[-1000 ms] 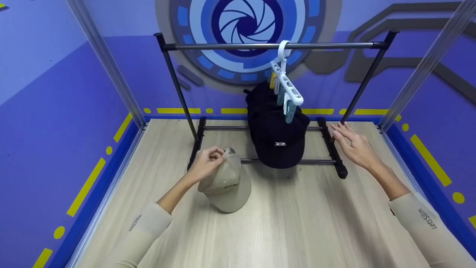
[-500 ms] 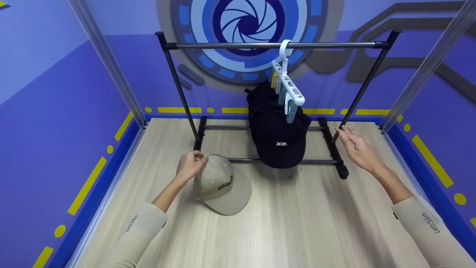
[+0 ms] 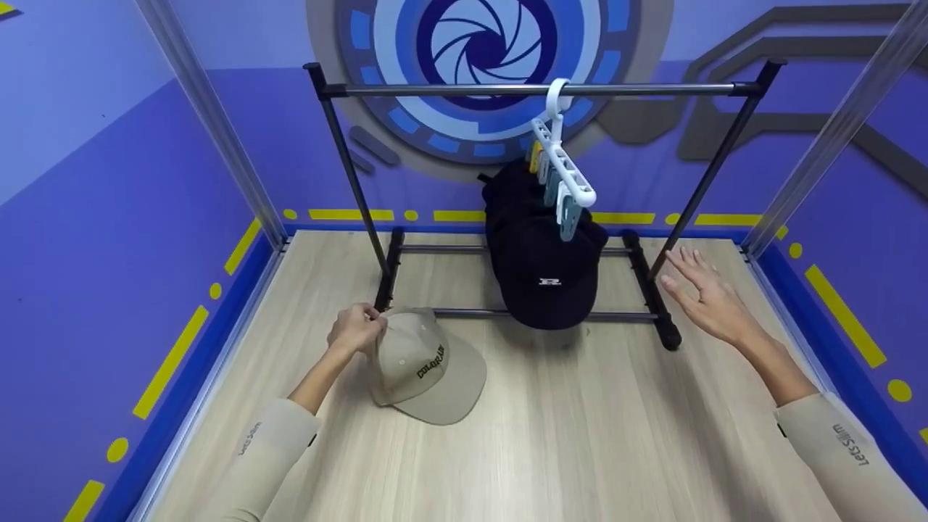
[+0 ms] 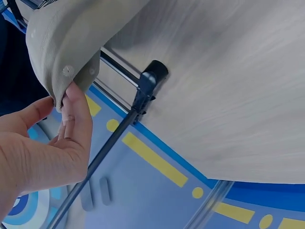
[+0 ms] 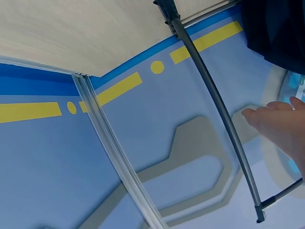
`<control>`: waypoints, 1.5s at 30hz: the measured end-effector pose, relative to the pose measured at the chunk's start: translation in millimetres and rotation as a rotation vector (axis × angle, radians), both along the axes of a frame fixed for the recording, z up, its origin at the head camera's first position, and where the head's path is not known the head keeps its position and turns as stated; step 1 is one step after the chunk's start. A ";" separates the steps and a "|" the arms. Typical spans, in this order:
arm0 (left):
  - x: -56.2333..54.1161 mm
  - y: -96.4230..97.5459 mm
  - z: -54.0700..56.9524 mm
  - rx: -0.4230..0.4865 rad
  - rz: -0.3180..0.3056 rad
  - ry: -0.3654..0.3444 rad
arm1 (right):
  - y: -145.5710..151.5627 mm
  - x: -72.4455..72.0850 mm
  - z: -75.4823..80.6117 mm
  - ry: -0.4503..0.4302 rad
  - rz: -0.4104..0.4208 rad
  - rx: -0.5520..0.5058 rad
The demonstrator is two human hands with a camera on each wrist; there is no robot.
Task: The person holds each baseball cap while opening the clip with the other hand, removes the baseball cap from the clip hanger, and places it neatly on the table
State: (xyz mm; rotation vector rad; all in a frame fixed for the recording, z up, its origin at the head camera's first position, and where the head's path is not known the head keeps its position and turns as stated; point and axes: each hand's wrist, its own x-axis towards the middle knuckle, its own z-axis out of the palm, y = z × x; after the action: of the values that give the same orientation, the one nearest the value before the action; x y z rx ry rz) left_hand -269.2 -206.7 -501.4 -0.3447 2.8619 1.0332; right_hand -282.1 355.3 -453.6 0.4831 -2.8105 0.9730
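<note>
My left hand (image 3: 354, 329) pinches the crown of a beige baseball cap (image 3: 409, 355) between thumb and fingers, at the rack's front left foot. Dark letters run across the cap's front, and its brim points toward the front right. In the left wrist view the thumb and fingertips grip a fold of the beige cloth (image 4: 62, 57). My right hand (image 3: 710, 301) holds nothing; its fingers are extended beside the rack's right post (image 3: 703, 181). Black caps (image 3: 547, 268) with a small white logo on the front one hang under a white clip hanger (image 3: 564, 170).
A dark metal rack (image 3: 464, 90) stands at the back of the wooden table (image 3: 551, 435), with the hanger hooked on its top bar. Its lower bars (image 3: 616, 317) run just above the table. Blue printed walls (image 3: 87, 239) enclose the back and both sides.
My left hand has moved left and slightly toward the front with the beige cap, whose lettered front has turned into view. My right hand has shifted a little right, away from the post.
</note>
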 end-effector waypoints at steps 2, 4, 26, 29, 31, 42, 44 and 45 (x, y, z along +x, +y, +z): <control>1.2 -2.2 -0.2 -0.009 0.004 -0.007 | 1.3 1.3 -2.3 0.002 0.011 0.014; 2.0 -3.5 -0.2 -0.010 0.010 -0.018 | 2.0 2.2 -4.3 0.003 0.020 0.021; 2.9 -23.2 -5.3 -0.059 0.064 -0.041 | 5.5 6.8 -10.5 -0.039 0.044 0.045; 2.4 -26.1 -5.4 -0.084 0.074 -0.045 | 5.9 7.1 -10.5 -0.046 0.043 0.048; 2.5 -28.0 -5.1 -0.094 0.077 -0.039 | 6.1 6.7 -10.6 -0.047 0.044 0.046; 0.5 -34.8 -4.0 -0.133 0.056 -0.025 | 6.7 5.3 -12.8 -0.064 0.060 0.037; 0.3 -34.4 -4.1 -0.145 0.056 -0.003 | 7.1 6.0 -12.6 -0.074 0.060 0.038; 0.1 -33.8 -4.3 -0.154 0.058 0.018 | 7.1 6.4 -12.3 -0.080 0.061 0.038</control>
State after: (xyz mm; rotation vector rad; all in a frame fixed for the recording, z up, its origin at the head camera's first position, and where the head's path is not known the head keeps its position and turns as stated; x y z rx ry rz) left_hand -269.1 -240.5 -505.7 -0.4328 2.9721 0.8307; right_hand -275.7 362.4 -465.9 0.5491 -2.9064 0.9724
